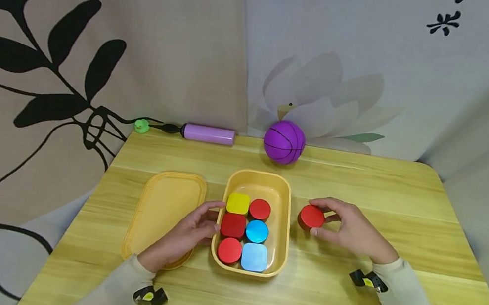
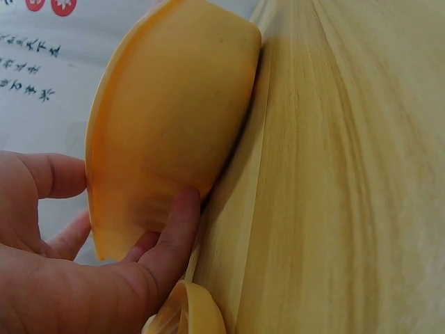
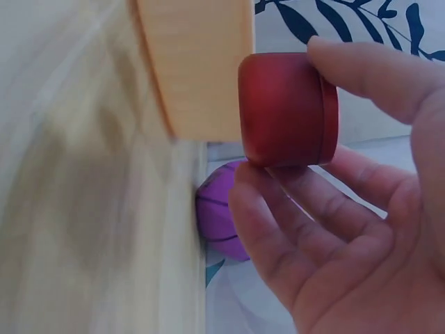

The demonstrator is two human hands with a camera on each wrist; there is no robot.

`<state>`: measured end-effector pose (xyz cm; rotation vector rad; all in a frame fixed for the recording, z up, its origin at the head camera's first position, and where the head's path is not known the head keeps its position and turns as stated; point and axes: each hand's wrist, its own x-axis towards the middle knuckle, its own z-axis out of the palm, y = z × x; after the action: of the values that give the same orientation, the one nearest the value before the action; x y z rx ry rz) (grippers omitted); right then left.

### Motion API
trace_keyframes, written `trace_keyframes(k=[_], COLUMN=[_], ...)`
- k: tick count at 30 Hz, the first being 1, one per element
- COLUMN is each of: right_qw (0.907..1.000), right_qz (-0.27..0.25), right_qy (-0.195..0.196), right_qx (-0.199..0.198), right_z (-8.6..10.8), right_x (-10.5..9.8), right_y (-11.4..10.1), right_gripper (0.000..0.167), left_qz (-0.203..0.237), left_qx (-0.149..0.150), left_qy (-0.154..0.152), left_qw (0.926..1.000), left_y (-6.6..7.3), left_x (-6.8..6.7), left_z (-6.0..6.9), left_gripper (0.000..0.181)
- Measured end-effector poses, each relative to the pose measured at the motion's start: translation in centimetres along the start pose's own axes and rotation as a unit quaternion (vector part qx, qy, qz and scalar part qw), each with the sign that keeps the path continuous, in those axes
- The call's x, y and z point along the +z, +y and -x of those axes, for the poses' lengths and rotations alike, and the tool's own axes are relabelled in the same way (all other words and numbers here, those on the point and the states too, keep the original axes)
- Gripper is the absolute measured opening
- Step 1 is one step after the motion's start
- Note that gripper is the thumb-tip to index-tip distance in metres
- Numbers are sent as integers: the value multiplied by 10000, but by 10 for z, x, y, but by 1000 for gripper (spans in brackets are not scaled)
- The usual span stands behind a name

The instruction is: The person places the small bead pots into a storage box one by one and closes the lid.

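A yellow-orange plastic box [image 1: 277, 255] stands at the middle of the table with small yellow, red and blue tins in it, some round and some square. My left hand [image 1: 193, 229] holds its left side; in the left wrist view, fingertips touch the rim and the outer wall [image 2: 174, 104]. To the right of the box, my right hand [image 1: 346, 228] pinches a round red tin [image 1: 312, 217] between thumb and fingers. The right wrist view shows this red tin [image 3: 281, 111] from the side, apart from the tabletop.
The box's matching lid [image 1: 162, 213] lies flat to its left, partly under my left forearm. At the back edge are a purple ball [image 1: 284, 142], a lilac cylinder with a black end [image 1: 208, 134] and a small green object [image 1: 142, 126]. A patterned curtain hangs behind.
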<state>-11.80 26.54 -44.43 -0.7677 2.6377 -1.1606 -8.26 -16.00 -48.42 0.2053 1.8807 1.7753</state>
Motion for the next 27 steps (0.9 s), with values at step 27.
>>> trace_keyframes(k=[27], right_qw=[9988], right_qz=[-196], right_qy=[124], right_qx=[-439], right_z=[-87], right_x=[24], right_y=[-41], right_gripper=[61], left_qz=[-58], left_qx=[-8], left_qy=[49], left_qw=[10000], left_y=[1], left_x=[0], left_z=[0], left_gripper=[56])
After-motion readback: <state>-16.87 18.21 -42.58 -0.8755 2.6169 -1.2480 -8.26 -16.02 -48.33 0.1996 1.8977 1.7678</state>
